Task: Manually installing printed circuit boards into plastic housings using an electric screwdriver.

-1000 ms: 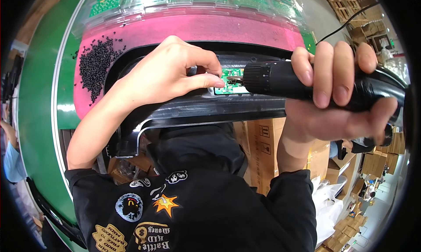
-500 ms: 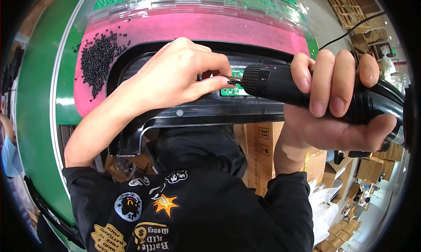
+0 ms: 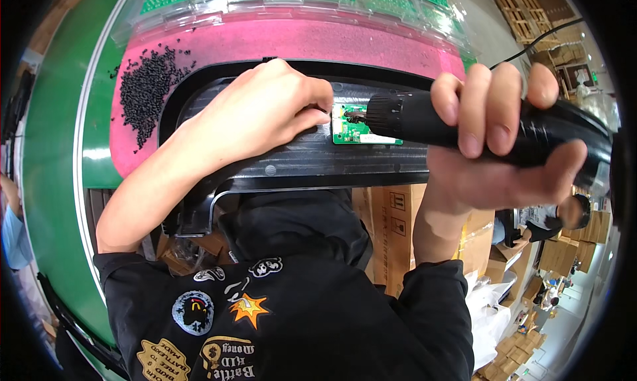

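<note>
My right hand [image 3: 494, 175] is wrapped around a black electric screwdriver [image 3: 419, 121], which points left. Dark small pieces cluster at its tip, over a green circuit board [image 3: 348, 137]. The board lies inside a long black plastic housing [image 3: 292, 163]. Just left of the board is my left hand [image 3: 269, 106], its thumb and forefinger curled close together at the board's edge. Whatever those fingertips may hold is too small or hidden to make out. A heap of small black screws [image 3: 147, 89] sits on the pink mat [image 3: 265, 39], beyond my left forearm.
Clear plastic trays [image 3: 292, 9] with green boards line the far side of the green table [image 3: 56, 149]. A black cable [image 3: 531, 46] runs at upper right. Cardboard boxes [image 3: 391, 242] and a white plastic bag [image 3: 488, 315] stand below the bench; another person [image 3: 531, 228] is further right.
My left fingers have drawn back left from the screwdriver tip, uncovering more of the board. The screwdriver has rolled and shifted slightly in my right hand. A person has appeared at the right.
</note>
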The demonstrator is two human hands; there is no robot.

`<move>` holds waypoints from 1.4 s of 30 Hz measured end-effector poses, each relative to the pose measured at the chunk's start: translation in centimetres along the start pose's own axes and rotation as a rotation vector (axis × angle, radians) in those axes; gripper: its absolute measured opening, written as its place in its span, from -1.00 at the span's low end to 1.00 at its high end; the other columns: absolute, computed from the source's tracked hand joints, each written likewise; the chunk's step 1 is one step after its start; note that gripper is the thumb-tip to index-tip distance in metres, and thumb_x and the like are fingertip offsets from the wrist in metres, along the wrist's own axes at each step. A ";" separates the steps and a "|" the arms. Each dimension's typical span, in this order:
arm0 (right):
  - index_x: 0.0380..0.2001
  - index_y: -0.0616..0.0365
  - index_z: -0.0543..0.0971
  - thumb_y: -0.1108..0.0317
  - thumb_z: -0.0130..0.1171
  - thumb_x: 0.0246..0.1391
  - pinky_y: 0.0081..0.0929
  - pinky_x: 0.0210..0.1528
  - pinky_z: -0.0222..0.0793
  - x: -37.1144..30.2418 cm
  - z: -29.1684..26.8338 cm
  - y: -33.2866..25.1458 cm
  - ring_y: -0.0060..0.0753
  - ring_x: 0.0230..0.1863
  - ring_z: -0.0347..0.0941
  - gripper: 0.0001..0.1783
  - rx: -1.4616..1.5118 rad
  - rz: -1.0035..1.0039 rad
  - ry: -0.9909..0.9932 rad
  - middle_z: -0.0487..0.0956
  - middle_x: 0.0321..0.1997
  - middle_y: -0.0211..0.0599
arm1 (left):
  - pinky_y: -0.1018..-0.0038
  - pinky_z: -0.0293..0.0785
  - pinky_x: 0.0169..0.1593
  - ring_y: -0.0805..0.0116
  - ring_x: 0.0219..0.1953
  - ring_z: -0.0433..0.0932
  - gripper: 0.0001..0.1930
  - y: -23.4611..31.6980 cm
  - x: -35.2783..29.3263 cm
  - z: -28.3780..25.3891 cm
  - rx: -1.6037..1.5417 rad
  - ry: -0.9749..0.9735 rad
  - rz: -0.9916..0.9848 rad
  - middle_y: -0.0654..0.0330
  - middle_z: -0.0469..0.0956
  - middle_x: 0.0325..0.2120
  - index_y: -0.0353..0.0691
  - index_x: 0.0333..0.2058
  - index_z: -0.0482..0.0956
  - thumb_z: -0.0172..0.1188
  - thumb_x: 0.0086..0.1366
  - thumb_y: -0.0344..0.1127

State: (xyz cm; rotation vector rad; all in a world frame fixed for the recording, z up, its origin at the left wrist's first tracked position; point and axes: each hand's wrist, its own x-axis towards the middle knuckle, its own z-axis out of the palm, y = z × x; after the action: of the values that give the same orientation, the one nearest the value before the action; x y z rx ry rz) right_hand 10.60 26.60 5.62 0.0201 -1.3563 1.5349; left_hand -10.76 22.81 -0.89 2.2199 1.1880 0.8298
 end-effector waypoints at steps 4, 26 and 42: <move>-0.21 0.05 0.44 -0.12 0.01 0.20 -0.48 -0.39 0.18 0.4 -0.7 2.2 -0.59 -0.62 0.19 -0.56 -0.110 0.073 0.128 0.33 -0.60 -0.53 | 0.30 0.51 -0.28 -0.02 -0.37 0.60 -0.88 -0.3 0.2 -0.1 0.029 -0.035 -0.065 -0.01 0.61 -0.46 -0.36 -0.35 0.59 0.27 0.17 -0.43; -0.26 0.09 0.39 0.07 0.01 0.22 -0.50 -0.42 0.22 1.8 -1.2 4.5 -0.57 -0.65 0.20 -0.70 -0.329 0.236 -0.042 0.34 -0.62 -0.43 | 0.23 0.50 -0.25 -0.06 -0.36 0.59 -0.84 -0.1 0.1 -0.7 0.053 -0.096 -0.132 -0.04 0.61 -0.45 -0.41 -0.34 0.60 0.23 0.19 -0.39; -0.21 0.02 0.45 -0.26 0.05 0.13 -0.55 -0.41 0.14 0.7 0.8 1.3 -0.64 -0.62 0.20 -0.46 -0.020 0.014 0.097 0.33 -0.60 -0.59 | 0.33 0.47 -0.36 0.06 -0.48 0.56 -0.84 -0.1 0.3 -0.4 -0.157 -0.001 0.096 0.02 0.57 -0.53 -0.39 -0.34 0.58 0.29 0.16 -0.41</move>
State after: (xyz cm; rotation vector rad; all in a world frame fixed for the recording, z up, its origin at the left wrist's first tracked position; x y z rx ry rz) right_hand 8.95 26.75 5.42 -0.0754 -1.2971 1.5148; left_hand -10.95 23.21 -0.56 2.1615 0.9869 0.9271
